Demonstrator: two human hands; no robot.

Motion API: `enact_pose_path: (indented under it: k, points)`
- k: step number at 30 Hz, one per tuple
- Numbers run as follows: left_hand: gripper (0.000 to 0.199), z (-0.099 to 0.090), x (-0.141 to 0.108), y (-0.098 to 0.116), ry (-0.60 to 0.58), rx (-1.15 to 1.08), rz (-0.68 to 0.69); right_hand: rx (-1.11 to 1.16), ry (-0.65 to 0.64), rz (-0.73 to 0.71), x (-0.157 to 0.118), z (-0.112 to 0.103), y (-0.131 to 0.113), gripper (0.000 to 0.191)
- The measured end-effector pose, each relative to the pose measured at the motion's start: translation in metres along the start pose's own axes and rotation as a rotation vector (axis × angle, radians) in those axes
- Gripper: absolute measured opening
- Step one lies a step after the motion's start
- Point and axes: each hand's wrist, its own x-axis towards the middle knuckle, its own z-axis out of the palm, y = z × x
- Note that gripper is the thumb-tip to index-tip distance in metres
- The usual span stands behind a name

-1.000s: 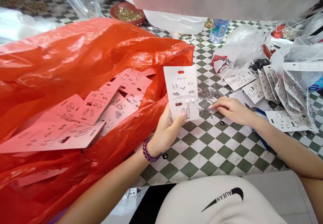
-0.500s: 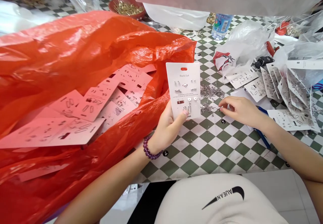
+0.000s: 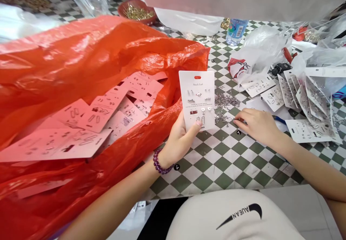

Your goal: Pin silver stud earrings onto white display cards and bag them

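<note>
Upright in my left hand (image 3: 177, 142) is a white earring card (image 3: 196, 88) with several small silver earrings on it. My thumb lies on its lower front, and the fingers are behind it. To the right, my right hand (image 3: 258, 126) hovers low over the table, thumb and index fingertips pinched together at the edge of a scatter of tiny silver pieces (image 3: 226, 100). Whatever may be between those fingertips is too small to make out. A blue-handled tool (image 3: 279, 118) lies partly hidden beneath my right hand and wrist.
A large red plastic bag (image 3: 89, 48) gapes at the left, with several earring cards (image 3: 106, 106) inside. More filled cards (image 3: 309, 131) lean and lie at the right. Behind are a water bottle (image 3: 236, 32), clear plastic bags (image 3: 266, 45) and a red bowl (image 3: 151, 18) of gold pieces.
My right hand has dropped slightly, and its thumb and index finger have drawn together. The left hand keeps the card in nearly the same place.
</note>
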Motion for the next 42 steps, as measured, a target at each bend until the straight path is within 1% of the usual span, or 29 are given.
enact_pose_path:
  k: [5,8,13,21,26,29,31,33,35,39,42]
  points:
    - [0.039,0.001,0.0,0.002,-0.001,-0.008,-0.02,-0.059,0.054,-0.008,-0.001,0.004,-0.005,0.025]
    - [0.04,0.002,0.0,0.003,-0.01,-0.022,-0.039,-0.051,0.041,-0.005,0.001,0.004,-0.008,0.025]
    - [0.039,0.001,-0.001,0.004,-0.021,-0.026,-0.029,-0.01,0.026,0.064,0.003,0.001,-0.01,0.022]
    - [0.039,0.001,-0.002,0.002,-0.011,-0.015,-0.027,0.01,0.039,0.011,0.003,0.005,-0.01,0.025]
    - [0.042,0.003,-0.002,-0.002,-0.02,-0.059,-0.107,0.057,0.034,0.043,0.005,0.001,-0.008,0.017]
    - [0.041,0.003,-0.001,-0.003,-0.039,-0.077,-0.146,0.067,0.048,-0.02,0.006,-0.003,-0.005,0.017]
    - [0.041,0.003,0.0,-0.004,-0.027,-0.065,-0.145,0.048,0.04,-0.079,0.007,-0.003,-0.004,0.02]
    - [0.041,0.003,0.0,-0.004,-0.008,-0.06,-0.143,0.032,0.026,-0.108,0.007,-0.001,-0.005,0.023]
    - [0.04,0.003,0.001,-0.003,0.001,-0.072,-0.136,0.021,0.046,-0.099,0.005,0.004,-0.007,0.025]
    - [0.038,0.003,0.001,-0.003,0.003,-0.09,-0.127,0.026,0.146,-0.092,0.001,0.012,-0.009,0.028]
    - [0.04,0.003,0.0,-0.004,-0.022,-0.078,-0.16,0.128,0.16,-0.081,0.001,0.009,-0.009,0.023]
